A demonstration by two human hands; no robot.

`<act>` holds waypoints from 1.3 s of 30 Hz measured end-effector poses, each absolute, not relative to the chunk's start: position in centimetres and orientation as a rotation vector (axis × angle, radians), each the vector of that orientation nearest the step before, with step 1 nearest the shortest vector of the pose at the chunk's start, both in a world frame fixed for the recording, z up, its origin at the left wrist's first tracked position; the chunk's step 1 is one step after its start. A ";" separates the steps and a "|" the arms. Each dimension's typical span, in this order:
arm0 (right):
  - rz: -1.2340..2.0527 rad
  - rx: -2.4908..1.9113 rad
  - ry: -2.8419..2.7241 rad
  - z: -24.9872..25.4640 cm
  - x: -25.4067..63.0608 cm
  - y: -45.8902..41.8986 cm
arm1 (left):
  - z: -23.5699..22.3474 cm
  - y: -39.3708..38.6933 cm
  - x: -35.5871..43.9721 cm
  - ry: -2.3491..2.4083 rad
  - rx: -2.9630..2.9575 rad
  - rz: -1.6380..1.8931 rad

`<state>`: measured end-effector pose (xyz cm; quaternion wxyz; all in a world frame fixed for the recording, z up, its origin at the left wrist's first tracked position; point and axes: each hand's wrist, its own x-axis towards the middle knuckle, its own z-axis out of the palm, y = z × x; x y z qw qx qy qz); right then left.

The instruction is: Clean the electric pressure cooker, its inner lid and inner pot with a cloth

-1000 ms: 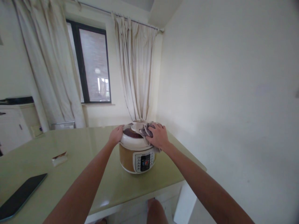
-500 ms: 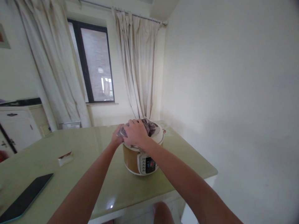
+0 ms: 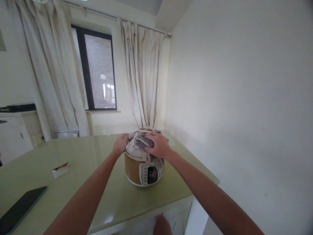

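A rice cooker point(image 3: 133, 169) with a tan body, white lid and front button panel stands upright on the pale green table point(image 3: 102, 186). My left hand point(image 3: 120, 144) grips the left side of its lid, the fingertips partly hidden behind the rim. Over the lid lies a crumpled grey patterned cloth point(image 3: 143, 142), one end hanging down the front right beside the panel. My right hand point(image 3: 159, 144) is closed on this cloth and presses it against the lid's right side.
A dark flat tablet-like slab point(image 3: 23, 207) lies at the table's left front. Behind it is a small white-and-brown packet point(image 3: 60, 169). A white wall point(image 3: 239, 98) runs along the right side. Curtains point(image 3: 144, 75) and a window are at the back.
My right hand has moved with the cloth from the lid's left part to its right side. My left hand, formerly beside it, stays at the left rim. The view has shifted slightly.
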<state>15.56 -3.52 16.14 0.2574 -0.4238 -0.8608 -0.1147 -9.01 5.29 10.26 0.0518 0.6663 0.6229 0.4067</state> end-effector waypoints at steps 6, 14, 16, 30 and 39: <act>-0.284 -1.646 -2.053 15.0 21.6 -0.3 | 10.4 5.2 -8.6 1.900 1.911 1.230; -0.197 -1.894 -2.087 16.4 21.3 5.5 | 10.3 5.0 -8.6 1.935 1.901 1.237; -0.210 -1.891 -2.087 16.5 20.9 6.0 | 10.3 4.9 -8.5 1.941 1.897 1.238; -0.480 -1.445 -2.146 12.8 19.6 -5.5 | 10.8 4.5 -8.3 1.908 1.900 1.251; -0.327 -1.847 -2.040 16.1 18.7 2.3 | 10.6 4.8 -8.5 1.923 1.882 1.220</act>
